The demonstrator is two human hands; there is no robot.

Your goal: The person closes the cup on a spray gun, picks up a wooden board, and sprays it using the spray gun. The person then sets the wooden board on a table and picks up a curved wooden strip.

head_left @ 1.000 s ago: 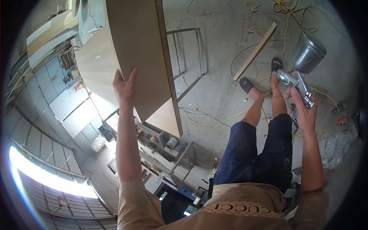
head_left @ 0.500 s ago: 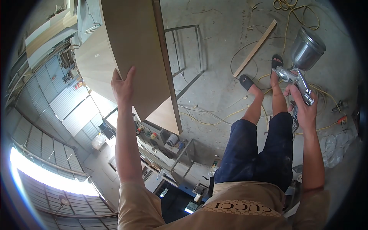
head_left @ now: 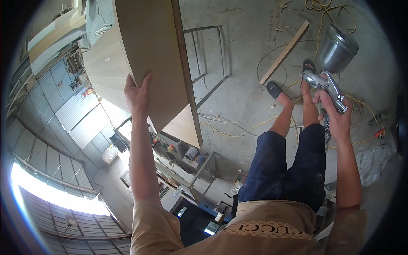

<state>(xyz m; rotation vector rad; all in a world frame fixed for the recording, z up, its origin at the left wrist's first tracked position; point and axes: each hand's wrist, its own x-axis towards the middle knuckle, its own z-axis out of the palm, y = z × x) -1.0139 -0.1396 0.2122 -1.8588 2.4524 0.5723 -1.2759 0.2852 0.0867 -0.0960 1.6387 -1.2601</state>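
My left hand [head_left: 137, 97] grips the edge of a large wooden panel piece [head_left: 155, 59], thumb on its brown broad face and the fingers over the edge onto the pale, curved side. Pale wood also shows at its lower corner. On the right, my right hand [head_left: 338, 117] is wrapped round the handle of a silver spray gun [head_left: 326, 85]. A metal paint cup [head_left: 338, 49] sits on top of the gun, whose nozzle points left toward the panel piece. Part of the handle is hidden by my fingers.
A metal frame stand [head_left: 224, 55] stands behind the panel piece. On the concrete floor lie a wooden strip [head_left: 284, 53], yellow hoses [head_left: 327, 19] and clear plastic sheeting [head_left: 372, 163]. A cluttered bench [head_left: 193, 170] is at lower centre.
The spray gun and my right hand have shifted slightly up and left. My left hand keeps its grip on the panel piece.
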